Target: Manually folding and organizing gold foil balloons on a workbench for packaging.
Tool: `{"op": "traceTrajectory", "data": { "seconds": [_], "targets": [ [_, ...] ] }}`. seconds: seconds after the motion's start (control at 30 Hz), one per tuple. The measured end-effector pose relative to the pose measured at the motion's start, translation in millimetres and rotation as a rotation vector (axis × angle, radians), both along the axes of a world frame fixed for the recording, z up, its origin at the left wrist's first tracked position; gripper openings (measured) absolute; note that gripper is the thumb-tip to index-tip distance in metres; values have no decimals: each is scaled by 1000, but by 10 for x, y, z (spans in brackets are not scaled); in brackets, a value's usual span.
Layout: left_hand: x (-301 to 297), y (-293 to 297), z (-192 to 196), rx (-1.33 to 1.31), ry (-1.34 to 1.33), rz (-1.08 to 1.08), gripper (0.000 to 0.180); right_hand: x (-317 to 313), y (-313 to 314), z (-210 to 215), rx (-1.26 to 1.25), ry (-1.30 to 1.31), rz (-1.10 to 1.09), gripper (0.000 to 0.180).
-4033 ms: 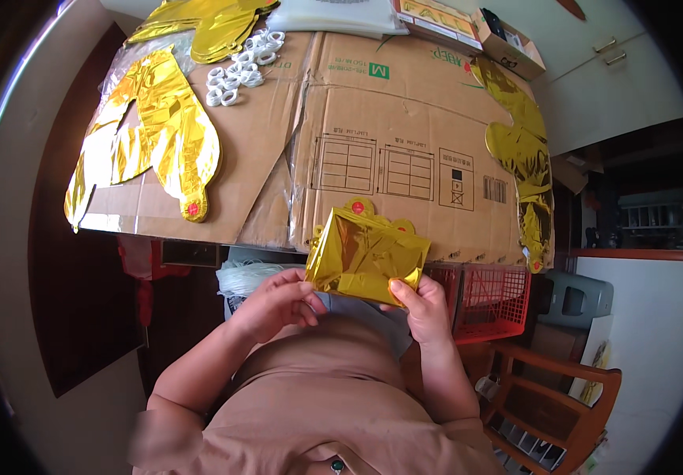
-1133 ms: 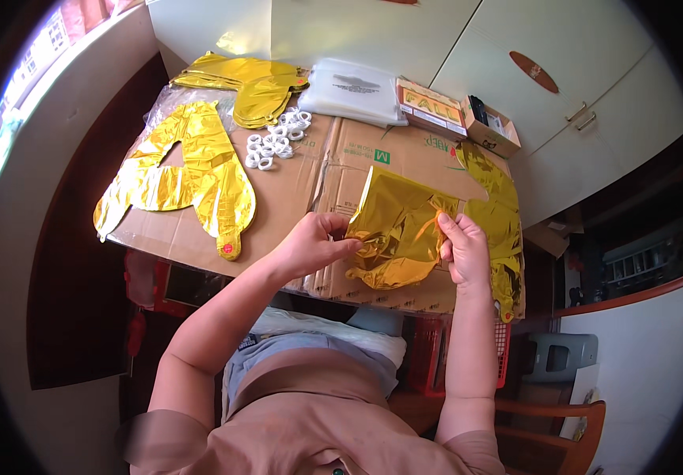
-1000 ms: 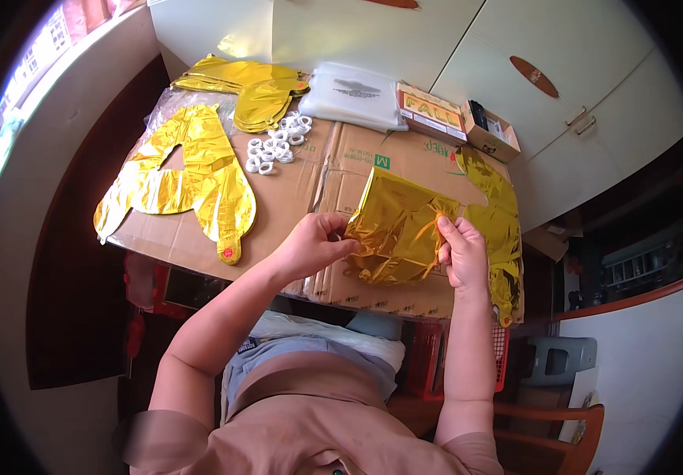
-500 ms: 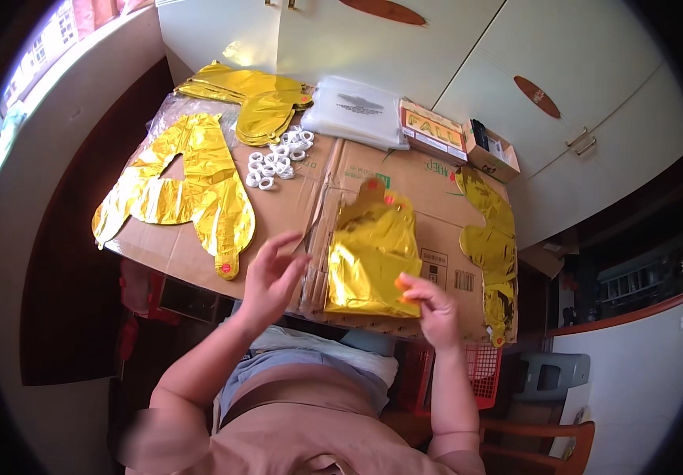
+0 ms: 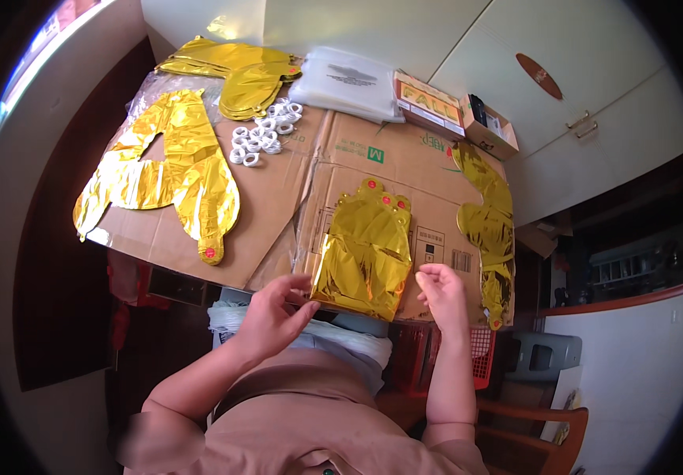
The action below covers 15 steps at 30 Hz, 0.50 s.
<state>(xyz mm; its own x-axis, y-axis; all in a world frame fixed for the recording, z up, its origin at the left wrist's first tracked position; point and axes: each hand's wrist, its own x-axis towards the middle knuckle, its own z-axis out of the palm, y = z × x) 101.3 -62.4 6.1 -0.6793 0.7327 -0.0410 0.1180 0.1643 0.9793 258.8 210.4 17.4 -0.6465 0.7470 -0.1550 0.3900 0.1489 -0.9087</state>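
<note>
On the front part of the cardboard-covered counter [image 5: 270, 214], a folded gold foil packet [image 5: 363, 265] is laid flat, its shiny surface creased and roughly rectangular, with rounded tabs [image 5: 386, 201] marked in red at its far end. The packet is flanked by both hands. The left hand [image 5: 278, 313] is held at its near left corner, thumb and bent fingers parted with nothing gripped; whether the corner is touched cannot be told. The right hand [image 5: 444, 301] is held just beside its right edge, fingers loosely curled, a small gap left to the thumb, and nothing can be seen held. The packet's near edge is set close along the counter's front edge. To its left, open room is left as far as a spread gold foil piece [image 5: 199, 178]; to its right, a narrower strip is bounded by a long foil piece [image 5: 490, 226]. Behind it, bare cardboard [image 5: 436, 178] is left up to the clear bags [image 5: 349, 83].
</note>
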Motion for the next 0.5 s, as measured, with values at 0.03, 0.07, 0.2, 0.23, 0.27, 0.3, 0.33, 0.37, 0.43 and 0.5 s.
{"op": "traceTrajectory", "data": {
  "seconds": [0.03,0.07,0.2,0.23,0.27,0.3,0.33,0.37,0.43,0.5],
  "targets": [
    [-58,52,13,-29,37,-20,56,-2,-1,12,-118,-47,31,25],
    [-101,104,46,-69,26,-35,60,-2,-1,26,-171,-55,59,25],
    [-281,330,233,-212,-43,-87,75,-47,52,-12,-364,-41,133,22],
    [-323,382,235,-223,-74,-101,76,-60,77,-41,-392,-44,146,21],
    [-364,430,224,-233,-106,-115,76,-73,96,-52,-420,-47,158,20],
    [-415,473,167,-208,-51,-124,79,-102,95,-34,-462,-32,164,20],
    [-456,508,131,-214,-64,-127,79,-134,85,-2,-504,-18,171,20],
    [-496,539,111,-218,-78,-130,78,-170,82,15,-546,-3,177,20],
    [-541,601,105,-214,-115,-135,79,-229,110,3,-561,-7,187,18],
    [-575,642,106,-196,-164,-129,80,-275,120,-24,-525,-23,213,15]
  ]
}}
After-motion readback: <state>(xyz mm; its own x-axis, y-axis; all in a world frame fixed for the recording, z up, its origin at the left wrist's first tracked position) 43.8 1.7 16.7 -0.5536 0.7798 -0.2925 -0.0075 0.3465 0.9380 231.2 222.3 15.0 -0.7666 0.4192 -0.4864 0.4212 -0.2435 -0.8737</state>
